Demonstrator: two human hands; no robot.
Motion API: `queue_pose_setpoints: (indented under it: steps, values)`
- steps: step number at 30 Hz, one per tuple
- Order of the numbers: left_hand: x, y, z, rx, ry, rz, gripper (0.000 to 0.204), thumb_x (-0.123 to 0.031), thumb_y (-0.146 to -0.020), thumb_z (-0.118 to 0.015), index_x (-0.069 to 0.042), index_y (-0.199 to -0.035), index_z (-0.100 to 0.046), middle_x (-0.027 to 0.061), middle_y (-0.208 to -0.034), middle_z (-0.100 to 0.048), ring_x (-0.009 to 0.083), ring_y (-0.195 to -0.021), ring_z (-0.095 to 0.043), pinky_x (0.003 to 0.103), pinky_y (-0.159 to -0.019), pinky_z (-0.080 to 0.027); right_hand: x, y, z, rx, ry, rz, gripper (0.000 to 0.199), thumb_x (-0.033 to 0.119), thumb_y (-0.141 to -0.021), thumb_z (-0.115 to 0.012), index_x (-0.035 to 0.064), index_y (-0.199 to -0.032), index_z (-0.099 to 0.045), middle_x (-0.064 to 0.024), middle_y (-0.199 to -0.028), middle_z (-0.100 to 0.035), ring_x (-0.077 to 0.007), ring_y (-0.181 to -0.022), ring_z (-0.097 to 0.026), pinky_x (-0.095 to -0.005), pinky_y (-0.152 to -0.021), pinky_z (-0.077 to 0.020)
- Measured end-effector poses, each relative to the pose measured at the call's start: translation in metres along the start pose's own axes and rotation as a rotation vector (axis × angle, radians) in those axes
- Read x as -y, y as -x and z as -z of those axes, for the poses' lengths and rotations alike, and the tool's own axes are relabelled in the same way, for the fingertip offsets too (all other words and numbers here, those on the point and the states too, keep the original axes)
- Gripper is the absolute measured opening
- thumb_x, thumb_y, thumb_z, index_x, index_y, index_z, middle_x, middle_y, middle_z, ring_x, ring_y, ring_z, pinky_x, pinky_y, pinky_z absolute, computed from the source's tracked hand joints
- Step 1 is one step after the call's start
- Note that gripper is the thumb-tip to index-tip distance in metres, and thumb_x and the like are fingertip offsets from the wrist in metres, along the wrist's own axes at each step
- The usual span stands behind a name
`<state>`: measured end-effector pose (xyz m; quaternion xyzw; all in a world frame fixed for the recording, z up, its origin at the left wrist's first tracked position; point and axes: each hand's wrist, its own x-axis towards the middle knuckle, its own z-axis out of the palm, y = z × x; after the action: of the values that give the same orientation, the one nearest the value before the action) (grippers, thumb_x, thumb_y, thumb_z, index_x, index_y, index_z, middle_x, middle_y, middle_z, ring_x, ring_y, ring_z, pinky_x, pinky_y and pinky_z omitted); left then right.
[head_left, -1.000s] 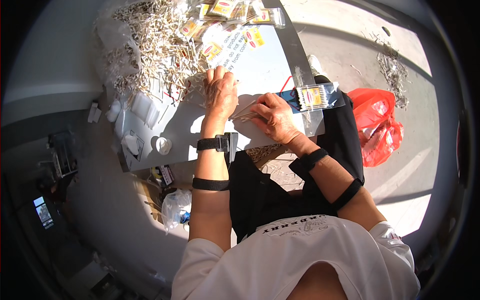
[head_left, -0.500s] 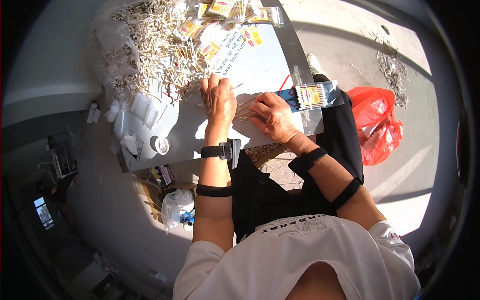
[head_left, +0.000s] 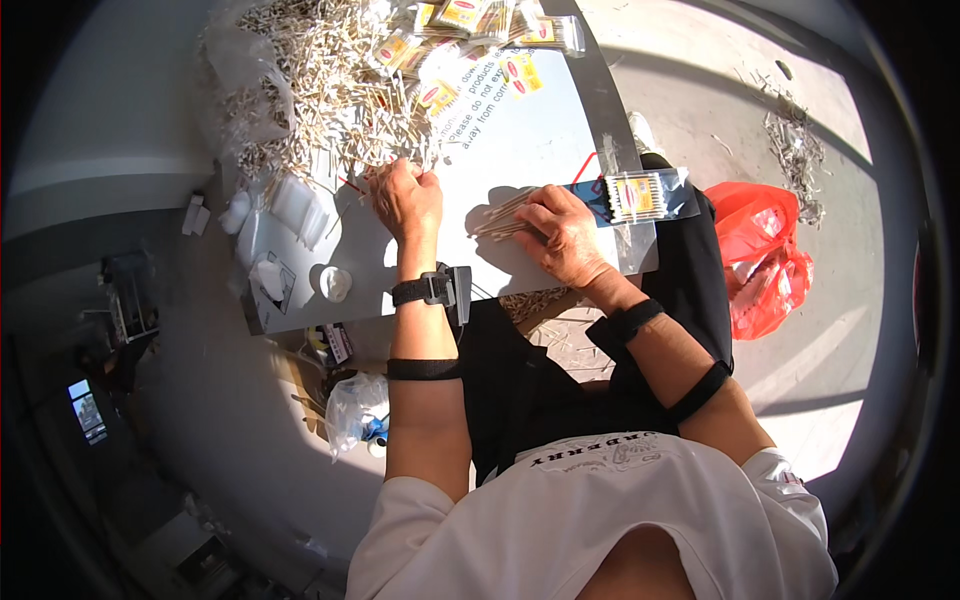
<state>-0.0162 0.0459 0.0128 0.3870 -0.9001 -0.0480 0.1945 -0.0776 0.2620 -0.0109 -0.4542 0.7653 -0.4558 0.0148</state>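
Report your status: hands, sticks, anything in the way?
Right hand: holding thin wooden sticks. Left hand: near tangled pale stick pile, grip hidden. Clear plastic packet right of both, not between.

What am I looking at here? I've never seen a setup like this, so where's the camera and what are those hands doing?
There's no robot: these are a person's two bare hands, seen from above through a wide fisheye camera worn on the head, which is why straight edges bend. On the table lie a big heap of thin sticks, apparently cotton swabs, and some clear packets with yellow labels. The right hand holds a small bundle of sticks in its fingers. The left hand is at the heap's near edge; whether it grips anything is hidden.
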Motion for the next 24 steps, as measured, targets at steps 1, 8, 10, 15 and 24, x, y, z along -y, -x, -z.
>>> queue_pose_setpoints:
  steps: [1,8,10,15,24]
  values:
    - [0.008,-0.007,-0.004,0.105,0.12,0.095,0.021,-0.016,-0.073,-0.072,-0.003,-0.087,-0.065,0.0173,-0.089,-0.063,0.0376,-0.093,-0.057,0.046,-0.082,-0.046,0.0,0.0,-0.001,-0.006,-0.002,0.002,0.027,0.009,-0.067,-0.076,0.0068,-0.092,-0.066,-0.0079,-0.094,-0.057,-0.0285,-0.088,-0.059,-0.0385,-0.076,-0.0513]
    - [0.05,-0.03,-0.012,0.089,0.51,0.263,0.027,-0.015,-0.081,-0.069,0.003,-0.067,-0.055,0.012,-0.055,-0.052,0.0203,-0.054,-0.042,0.037,-0.054,-0.04,0.001,-0.001,-0.001,-0.008,-0.01,0.005,0.026,0.009,-0.067,-0.076,0.0066,-0.092,-0.066,-0.0078,-0.094,-0.057,-0.0285,-0.088,-0.06,-0.0383,-0.075,-0.0515]
    - [0.059,-0.033,-0.009,0.109,0.716,0.333,0.028,-0.012,-0.083,-0.067,0.004,-0.065,-0.053,0.0087,-0.055,-0.054,0.014,-0.056,-0.042,0.035,-0.053,-0.039,0.003,-0.003,-0.001,-0.006,-0.013,0.005,0.026,0.008,-0.068,-0.076,0.0066,-0.092,-0.066,-0.0078,-0.094,-0.057,-0.0284,-0.088,-0.06,-0.0383,-0.075,-0.0516]
    - [0.025,-0.014,0.003,0.183,1.053,0.364,0.019,-0.008,-0.091,-0.06,0.002,-0.075,-0.058,0.0021,-0.069,-0.061,0.0086,-0.064,-0.056,0.025,-0.064,-0.045,-0.001,0.002,0.0,-0.003,0.0,-0.017,0.024,0.008,-0.069,-0.075,0.0064,-0.092,-0.066,-0.0081,-0.095,-0.057,-0.0284,-0.088,-0.06,-0.0384,-0.076,-0.0517]
    - [-0.013,0.022,-0.012,0.454,0.681,-0.064,0.014,-0.006,-0.087,-0.064,-0.001,-0.076,-0.059,0.0012,-0.06,-0.055,0.0065,-0.057,-0.046,0.026,-0.053,-0.04,0.006,-0.005,-0.003,-0.012,-0.007,-0.001,0.023,0.008,-0.069,-0.075,0.0046,-0.09,-0.066,-0.0092,-0.094,-0.058,-0.0298,-0.089,-0.059,-0.039,-0.077,-0.0507]
